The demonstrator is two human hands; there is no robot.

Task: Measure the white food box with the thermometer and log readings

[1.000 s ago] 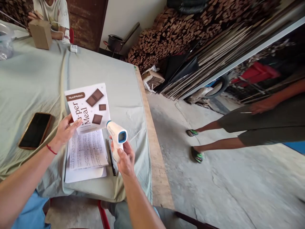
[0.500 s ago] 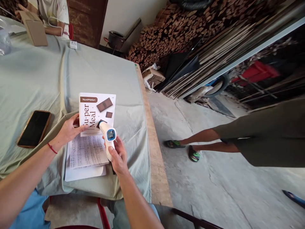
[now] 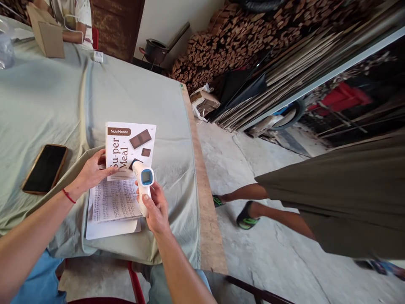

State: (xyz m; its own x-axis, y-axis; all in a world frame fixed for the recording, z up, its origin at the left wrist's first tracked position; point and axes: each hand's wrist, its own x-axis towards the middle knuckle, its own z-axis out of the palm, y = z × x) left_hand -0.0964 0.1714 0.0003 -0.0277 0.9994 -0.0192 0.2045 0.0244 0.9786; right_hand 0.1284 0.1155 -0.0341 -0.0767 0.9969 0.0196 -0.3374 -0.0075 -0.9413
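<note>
Closest to the camera, the right hand (image 3: 155, 210) is wrapped tight around the grip of a white infrared thermometer (image 3: 143, 182), the kind with a blue-rimmed little screen on the back. Its nose points down at a white pouch (image 3: 130, 150) printed with brown chocolate squares and "NutriMotion Su-per Meal". The left hand (image 3: 91, 171), red string at the wrist, has its fingers spread flat on the pouch's left edge, pinning it rather than gripping it. The pouch sits on top of some handwritten sheets (image 3: 114, 202) near the front edge of the table, which is covered in a pale green cloth (image 3: 126, 95).

Off to the left on the cloth lies a dark phone (image 3: 44, 169), screen up, well apart from the papers. On the concrete floor to the right, another person's legs in green-soled sandals (image 3: 247, 220) are in view. At the far end of the table there's a cardboard box (image 3: 47, 36) with someone seated behind it, and stacked wood (image 3: 228, 40) along the back wall.
</note>
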